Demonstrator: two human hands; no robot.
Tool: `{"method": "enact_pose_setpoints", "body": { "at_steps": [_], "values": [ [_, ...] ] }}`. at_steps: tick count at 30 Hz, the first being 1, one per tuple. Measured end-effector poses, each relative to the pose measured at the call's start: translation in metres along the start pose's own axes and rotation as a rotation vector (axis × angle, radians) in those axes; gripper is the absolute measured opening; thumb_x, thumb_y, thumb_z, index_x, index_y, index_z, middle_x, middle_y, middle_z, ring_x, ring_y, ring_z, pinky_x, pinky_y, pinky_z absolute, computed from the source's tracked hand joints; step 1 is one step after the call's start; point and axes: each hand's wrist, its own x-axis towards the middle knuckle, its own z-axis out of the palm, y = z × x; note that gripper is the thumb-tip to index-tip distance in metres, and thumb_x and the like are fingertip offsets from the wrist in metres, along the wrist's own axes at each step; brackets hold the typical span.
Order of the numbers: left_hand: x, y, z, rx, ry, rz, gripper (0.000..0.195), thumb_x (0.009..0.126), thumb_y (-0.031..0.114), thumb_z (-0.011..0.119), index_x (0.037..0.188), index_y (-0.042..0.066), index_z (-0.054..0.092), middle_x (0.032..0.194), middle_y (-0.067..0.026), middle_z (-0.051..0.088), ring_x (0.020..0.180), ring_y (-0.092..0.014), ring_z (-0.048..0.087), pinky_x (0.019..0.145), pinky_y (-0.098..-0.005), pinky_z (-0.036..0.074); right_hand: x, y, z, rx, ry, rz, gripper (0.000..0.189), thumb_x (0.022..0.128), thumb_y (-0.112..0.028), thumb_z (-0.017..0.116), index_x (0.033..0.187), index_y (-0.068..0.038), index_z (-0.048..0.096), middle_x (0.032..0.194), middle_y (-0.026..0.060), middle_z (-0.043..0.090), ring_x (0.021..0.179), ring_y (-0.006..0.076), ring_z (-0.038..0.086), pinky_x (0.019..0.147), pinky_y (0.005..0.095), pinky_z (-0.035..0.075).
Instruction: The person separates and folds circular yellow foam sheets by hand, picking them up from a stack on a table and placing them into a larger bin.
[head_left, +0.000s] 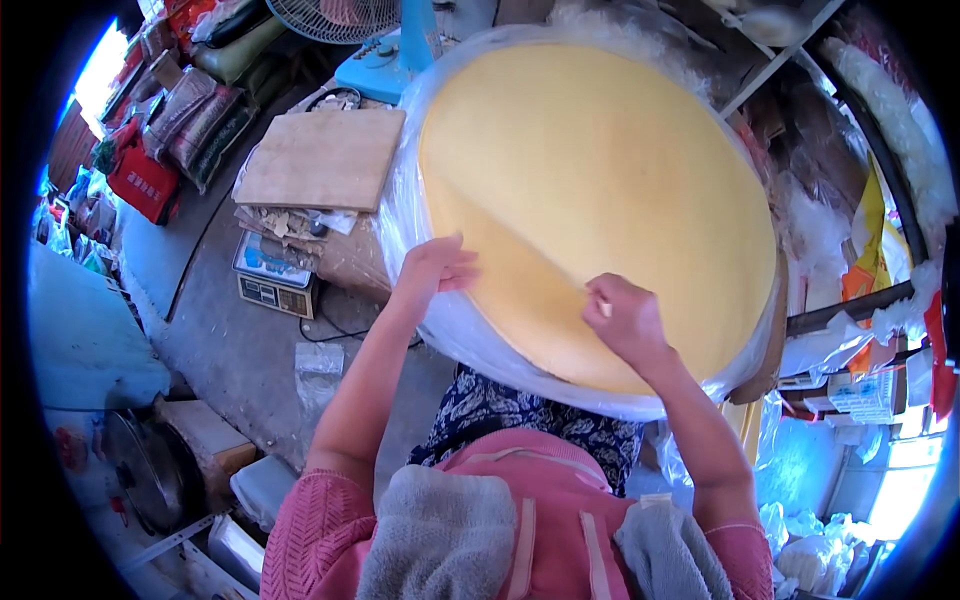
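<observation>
A large round yellow sheet or pad (600, 172), its material unclear, lies before me on a surface wrapped in clear plastic film (525, 367). A soft-edged line runs slantwise across its lower left part, between my hands. At the left rim of the yellow round, my left hand (439, 266) is raised with its fingers apart and slightly blurred, holding nothing that I can see. My right hand (626, 319) is over the lower middle of the round, fingers curled, with a small pale thing showing at them; what it is cannot be told.
Left of the round lies a wooden board (322, 159) on cluttered material. Below it stands a digital scale (276, 281) with a cable on the floor. A blue electric fan (382, 60) stands at the back. A dark metal bar (847, 309) and plastic-wrapped items are at right.
</observation>
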Motion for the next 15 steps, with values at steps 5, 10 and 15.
{"method": "enact_pose_setpoints", "body": {
  "at_steps": [5,10,15],
  "values": [
    [0.098,0.071,0.017,-0.302,0.12,0.051,0.064,0.089,0.047,0.054,0.128,-0.003,0.043,0.119,-0.0197,0.056,0.109,-0.03,0.055,0.09,-0.0414,0.046,0.003,-0.006,-0.033,0.072,0.156,-0.184,0.011,0.07,-0.005,0.063,0.078,-0.006,0.056,0.073,0.0118,0.06,0.058,0.0283,0.06,0.05,0.0367,0.049],
    [0.215,0.114,0.005,-0.205,-0.108,0.154,0.049,0.083,0.03,0.062,0.123,0.002,0.052,0.114,-0.0195,0.059,0.11,-0.029,0.056,0.091,-0.0432,0.045,0.006,-0.002,-0.048,-0.014,-0.146,-0.203,0.014,0.075,-0.008,0.065,0.089,-0.006,0.061,0.087,0.0109,0.066,0.068,0.0257,0.065,0.058,0.0317,0.053],
    [0.227,0.137,0.075,0.38,0.06,0.446,0.04,0.075,0.007,0.054,0.115,0.001,0.057,0.092,-0.0199,0.066,0.086,-0.033,0.065,0.076,-0.0417,0.052,0.085,0.044,-0.089,0.4,-0.229,0.118,0.041,0.083,-0.034,0.067,0.108,-0.002,0.062,0.099,0.0111,0.067,0.087,0.0203,0.065,0.077,0.0336,0.051]
  ]
}}
